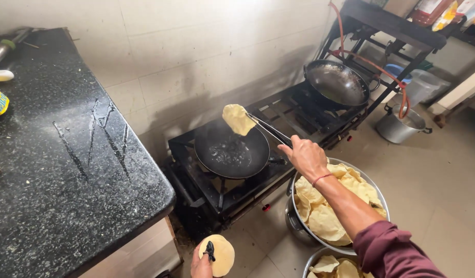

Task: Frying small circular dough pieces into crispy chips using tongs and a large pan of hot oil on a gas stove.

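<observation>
- Here, right hand (307, 156) reaches forward over the stove, fingers wrapped shut round the handles of dark metal tongs (268, 129).
- Tongs run long and slim, up and to the left from the hand; their tips pinch a puffed, pale-yellow fried disc (238, 119).
- The disc hangs in the air just above the black frying pan (232, 153), over its far rim, clear of the dark oil glinting inside.
- So the held piece lies ahead and left of the right hand, at the tongs' full reach; the big steel bowl (377, 190) heaped with finished discs sits directly under that forearm, near side of the stove.
- Left hand (202, 263) is low at the frame's bottom edge, close to the body, gripping a small stack of flat uncooked discs (220, 254); thumb lies across the top, fingers hidden beneath.
- The left hand is well apart from the pan; the right is the nearer one by far.
- A second, empty-looking wok (336, 84) stands on the farther burner, same black stove frame (204, 193).
- Speckled black stone counter (52, 170) to the left; a second bowl (314, 256) of fried pieces shows partly at the bottom.
</observation>
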